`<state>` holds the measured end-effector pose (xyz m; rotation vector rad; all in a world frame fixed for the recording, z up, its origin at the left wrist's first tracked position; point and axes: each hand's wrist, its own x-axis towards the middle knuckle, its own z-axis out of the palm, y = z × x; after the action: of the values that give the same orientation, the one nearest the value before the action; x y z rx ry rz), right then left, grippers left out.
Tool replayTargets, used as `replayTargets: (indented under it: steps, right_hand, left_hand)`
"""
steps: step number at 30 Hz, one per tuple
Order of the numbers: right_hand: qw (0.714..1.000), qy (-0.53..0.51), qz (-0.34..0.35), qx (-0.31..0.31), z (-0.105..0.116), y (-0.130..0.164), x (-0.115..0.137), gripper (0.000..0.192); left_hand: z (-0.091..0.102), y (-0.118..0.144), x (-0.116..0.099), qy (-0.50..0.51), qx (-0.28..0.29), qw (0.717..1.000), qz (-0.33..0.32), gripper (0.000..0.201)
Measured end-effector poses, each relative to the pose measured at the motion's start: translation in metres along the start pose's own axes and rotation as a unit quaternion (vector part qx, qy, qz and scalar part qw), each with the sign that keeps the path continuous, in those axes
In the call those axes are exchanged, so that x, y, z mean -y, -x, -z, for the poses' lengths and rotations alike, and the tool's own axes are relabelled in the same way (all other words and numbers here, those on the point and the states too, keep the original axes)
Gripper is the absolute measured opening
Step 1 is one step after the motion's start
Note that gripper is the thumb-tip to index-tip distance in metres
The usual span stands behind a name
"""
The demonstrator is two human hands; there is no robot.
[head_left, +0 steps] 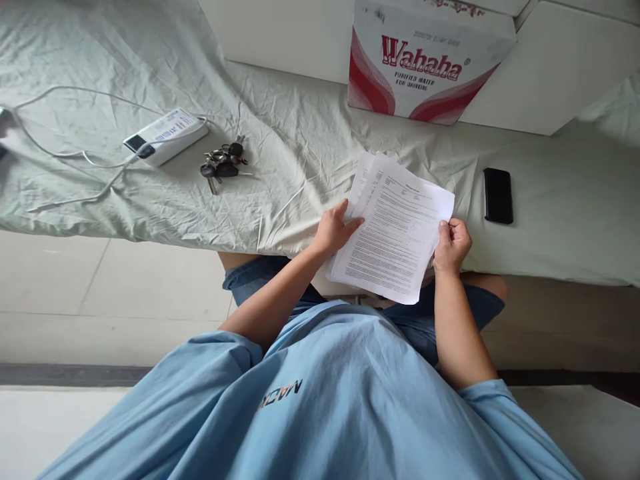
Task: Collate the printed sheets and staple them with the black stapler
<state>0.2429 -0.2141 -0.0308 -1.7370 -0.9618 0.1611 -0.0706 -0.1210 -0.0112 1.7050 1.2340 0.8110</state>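
A stack of printed papers (393,233) is held above my lap, tilted, its far end over the table edge. The sheets are slightly fanned at the left side, and the top one carries dense lines of small text. My left hand (335,228) grips the left edge, thumb lying on the front and fingers mostly hidden behind. At the right edge my right hand (451,243) pinches the papers between thumb and curled fingers.
On the cloth-covered table (300,133) lie a black phone (498,195) to the right and a bunch of keys (224,162) to the left. Beside the keys sits a white power bank (166,137) with a white cable (75,155). A Wahaha carton (425,67) stands at the back.
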Motion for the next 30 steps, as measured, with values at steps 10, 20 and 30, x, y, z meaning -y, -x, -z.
replayTargets:
  steps: [10,20,30]
  right_hand:
    - [1.0,-0.004,0.001,0.011,0.0007,0.0029,-0.0004,0.055]
    - [0.999,-0.043,0.002,-0.01,-0.004,0.0045,-0.0031,0.055]
    - [0.999,-0.05,0.007,-0.01,-0.0048,0.0027,-0.0086,0.057]
  left_hand:
    - [0.0007,0.0019,-0.0014,-0.01,-0.019,1.0,0.008,0.024]
    - [0.0034,-0.0002,-0.0003,0.0,-0.023,1.0,0.006,0.026]
    - [0.0047,-0.0002,0.002,0.059,-0.016,0.998,-0.021,0.033]
